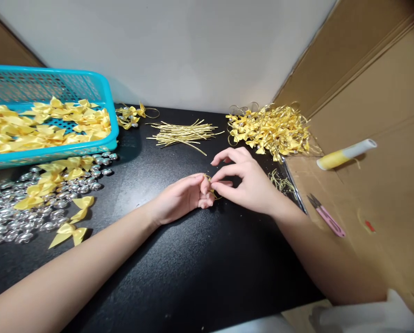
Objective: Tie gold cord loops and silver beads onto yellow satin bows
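Observation:
My left hand [184,192] is closed around a thin gold cord [218,198], palm turned inward above the middle of the black table. A small curve of the cord shows past the fingertips; most of it is hidden by the fingers. Against those fingertips, my right hand [243,180] pinches with thumb and index finger at the same cord, its other fingers loosely bent. Beyond both hands lies a loose bundle of straight gold cords [184,133]. A heap of yellow bows on gold loops [271,129] sits at the far right of the table.
At left stands a blue plastic basket [114,125] of yellow bows. Silver beads [26,215] and loose bows [68,233] spread before it. Cord scraps [281,181] lie right. Pink thread snips [328,217] and a yellow thread spool [345,155] rest on cardboard.

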A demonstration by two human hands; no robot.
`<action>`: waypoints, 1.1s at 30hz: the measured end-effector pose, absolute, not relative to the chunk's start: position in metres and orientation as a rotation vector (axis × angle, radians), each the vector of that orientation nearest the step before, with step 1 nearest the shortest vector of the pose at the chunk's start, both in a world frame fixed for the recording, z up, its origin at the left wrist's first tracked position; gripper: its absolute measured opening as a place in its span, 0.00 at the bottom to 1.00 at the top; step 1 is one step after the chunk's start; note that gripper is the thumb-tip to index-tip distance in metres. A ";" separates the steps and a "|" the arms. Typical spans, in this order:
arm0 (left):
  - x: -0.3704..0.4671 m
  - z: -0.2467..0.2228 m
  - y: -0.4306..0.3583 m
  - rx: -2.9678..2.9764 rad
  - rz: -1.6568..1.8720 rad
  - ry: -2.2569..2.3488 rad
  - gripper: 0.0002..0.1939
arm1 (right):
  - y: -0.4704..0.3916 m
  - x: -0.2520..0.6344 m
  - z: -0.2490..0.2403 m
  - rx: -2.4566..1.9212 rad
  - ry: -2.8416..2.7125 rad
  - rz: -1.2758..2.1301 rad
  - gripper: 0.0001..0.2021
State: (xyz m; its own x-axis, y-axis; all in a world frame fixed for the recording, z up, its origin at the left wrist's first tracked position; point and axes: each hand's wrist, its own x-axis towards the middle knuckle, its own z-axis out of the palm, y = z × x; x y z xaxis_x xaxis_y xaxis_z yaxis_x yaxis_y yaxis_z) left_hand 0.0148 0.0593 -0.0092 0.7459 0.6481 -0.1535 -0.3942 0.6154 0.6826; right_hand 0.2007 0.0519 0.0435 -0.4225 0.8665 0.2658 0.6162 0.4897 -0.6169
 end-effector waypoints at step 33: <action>0.006 -0.006 0.065 0.905 0.723 0.666 0.13 | 0.061 0.216 0.060 -1.139 -2.123 0.979 0.05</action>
State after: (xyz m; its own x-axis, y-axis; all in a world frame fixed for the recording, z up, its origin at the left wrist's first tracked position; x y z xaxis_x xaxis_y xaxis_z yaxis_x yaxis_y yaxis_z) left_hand 0.0058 0.0654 -0.0063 0.5844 0.7856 -0.2031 -0.2672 0.4226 0.8660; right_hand 0.2164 0.0608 0.0596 -0.5014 0.8576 0.1141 0.4699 0.3807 -0.7964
